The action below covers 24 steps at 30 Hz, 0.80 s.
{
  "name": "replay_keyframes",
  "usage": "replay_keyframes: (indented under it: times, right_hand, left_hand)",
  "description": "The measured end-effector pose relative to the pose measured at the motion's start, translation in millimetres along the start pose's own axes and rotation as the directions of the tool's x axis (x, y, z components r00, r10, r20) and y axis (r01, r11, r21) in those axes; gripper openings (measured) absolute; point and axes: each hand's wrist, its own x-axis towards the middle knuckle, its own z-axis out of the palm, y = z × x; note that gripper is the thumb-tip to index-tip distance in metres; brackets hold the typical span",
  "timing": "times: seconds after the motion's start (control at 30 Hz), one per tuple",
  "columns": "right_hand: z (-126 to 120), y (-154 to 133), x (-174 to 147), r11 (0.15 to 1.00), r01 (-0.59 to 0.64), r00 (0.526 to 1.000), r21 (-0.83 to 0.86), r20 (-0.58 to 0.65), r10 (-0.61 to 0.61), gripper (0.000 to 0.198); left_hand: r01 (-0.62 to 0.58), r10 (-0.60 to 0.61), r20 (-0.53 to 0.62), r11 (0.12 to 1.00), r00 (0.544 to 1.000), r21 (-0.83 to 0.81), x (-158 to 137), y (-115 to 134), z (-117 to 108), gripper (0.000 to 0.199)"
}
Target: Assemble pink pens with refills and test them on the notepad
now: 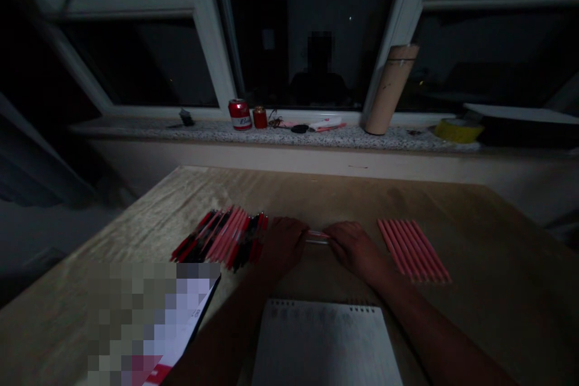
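Note:
A few slim pens [318,237], pinkish and pale, lie crosswise between my hands. My left hand [284,244] closes around their left end, and my right hand [355,247] grips the right end; fingers cover both ends. Just left of my left hand, a spread of red, black and pink pens [221,235] lies side by side on the table. Beyond my right hand, several pink pens or pencils [412,250] form a neat slanted row. A spiral notebook [325,344] with faint writing along its top rests between my forearms.
A lit screen [181,325], partly pixelated, lies on the table [474,241] at lower left. On the windowsill [194,139] stand a red can [239,114], a small red jar [259,117], a tall tan cylinder [391,90] and a yellow tape roll [458,131].

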Motion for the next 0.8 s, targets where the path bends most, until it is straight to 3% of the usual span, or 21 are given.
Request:
replay_keyframes:
  times: [0.63,0.8]
  right_hand:
    - [-4.1,-6.3,1.2,0.999,-0.006,0.994,0.041,-0.111,0.011,0.02]
    - [0.1,-8.7,-1.1,0.994,-0.049,0.987,0.102,-0.149,0.064,0.025]
  left_hand:
    - [0.065,-0.068,-0.083,0.997,0.994,-0.044,-0.8,0.1,0.7,0.018]
    - [0.067,-0.07,-0.083,0.997,0.994,-0.04,-1.0,1.2,1.1,0.017]
